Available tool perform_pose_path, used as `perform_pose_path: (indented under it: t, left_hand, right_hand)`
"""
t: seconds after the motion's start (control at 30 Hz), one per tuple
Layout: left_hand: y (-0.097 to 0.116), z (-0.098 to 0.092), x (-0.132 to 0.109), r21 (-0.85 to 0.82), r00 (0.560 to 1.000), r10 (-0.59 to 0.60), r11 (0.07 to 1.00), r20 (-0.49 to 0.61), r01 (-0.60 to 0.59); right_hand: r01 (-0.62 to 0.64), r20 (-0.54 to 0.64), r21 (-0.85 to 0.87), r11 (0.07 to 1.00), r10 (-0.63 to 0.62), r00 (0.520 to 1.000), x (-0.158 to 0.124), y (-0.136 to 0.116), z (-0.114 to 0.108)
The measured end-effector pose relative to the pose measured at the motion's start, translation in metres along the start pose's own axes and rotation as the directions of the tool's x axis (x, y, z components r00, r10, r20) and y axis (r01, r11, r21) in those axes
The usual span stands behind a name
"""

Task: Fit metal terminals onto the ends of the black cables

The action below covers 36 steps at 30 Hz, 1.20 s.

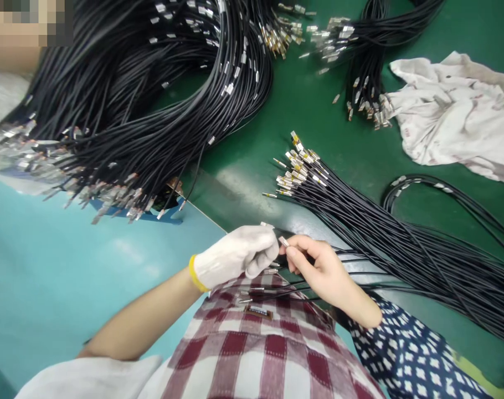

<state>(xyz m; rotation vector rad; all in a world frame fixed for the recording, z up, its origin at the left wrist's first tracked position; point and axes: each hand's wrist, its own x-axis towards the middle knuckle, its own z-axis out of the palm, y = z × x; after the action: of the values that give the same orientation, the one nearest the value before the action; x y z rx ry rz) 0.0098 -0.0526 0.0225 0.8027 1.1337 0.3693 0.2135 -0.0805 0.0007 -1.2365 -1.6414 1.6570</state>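
My left hand [252, 252], in a white glove with a yellow cuff, is closed around a black cable near its end; its fingers hide most of the grip. Against it, my bare right hand [318, 269] pinches a small silvery-white tag [284, 242] between thumb and fingers. Several loose black cables [296, 287] with metal tips lie under both hands, across my checked apron [272, 346]. Just beyond my right hand, a thick bundle of black cables [385, 235] rests on the green table, its ends bearing silver and yellow pieces.
A large looped heap of black cables [239, 83] fills the upper left, its ends hanging past the table edge. More cable bundles [372, 27] lie at the far side. A crumpled white cloth [459, 111] is at the right. Part of another person shows at upper left.
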Motion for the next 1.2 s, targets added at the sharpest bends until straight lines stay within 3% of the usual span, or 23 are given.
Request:
perform_pose_path:
  t: [0.07,0.17,0.3,0.43,0.57,0.7,0.9,1.2]
  left_hand:
    - [-0.002,0.005,-0.001,0.073,0.993,0.075,0.995,-0.09,-0.068]
    - [-0.007,0.012,0.001,0.238,0.931,0.229,0.957,-0.284,-0.163]
    - [-0.014,0.023,0.006,0.317,0.887,0.385,0.9,-0.253,-0.3]
    - [-0.015,0.03,0.012,0.344,0.834,0.485,0.855,-0.264,-0.388]
    - [-0.014,0.035,0.016,0.255,0.833,0.452,0.887,-0.318,-0.384]
    - [-0.013,0.042,0.018,0.227,0.843,0.423,0.903,-0.333,-0.364]
    - [-0.014,0.054,0.023,0.162,0.85,0.313,0.949,-0.424,-0.269]
    - [-0.013,0.059,0.023,0.196,0.825,0.312,0.949,-0.471,-0.247]
  right_hand:
    - [-0.037,-0.009,0.145,0.989,0.038,0.999,0.002,0.002,-0.001]
    - [-0.066,-0.013,0.322,0.944,0.074,0.997,0.006,0.005,-0.001]
    - [-0.03,-0.066,0.364,0.931,0.058,0.996,0.008,0.006,0.0]
    - [0.051,-0.076,0.203,0.978,-0.036,0.996,0.004,0.006,-0.001]
    - [0.054,-0.094,0.066,0.996,-0.048,0.994,0.003,0.007,0.0]
    - [0.055,-0.092,0.123,0.991,-0.044,0.995,0.003,0.014,0.004]
    - [0.093,-0.18,0.146,0.985,-0.066,0.981,0.002,0.025,0.011]
    - [0.094,-0.204,0.166,0.982,-0.059,0.977,0.004,0.025,0.013]
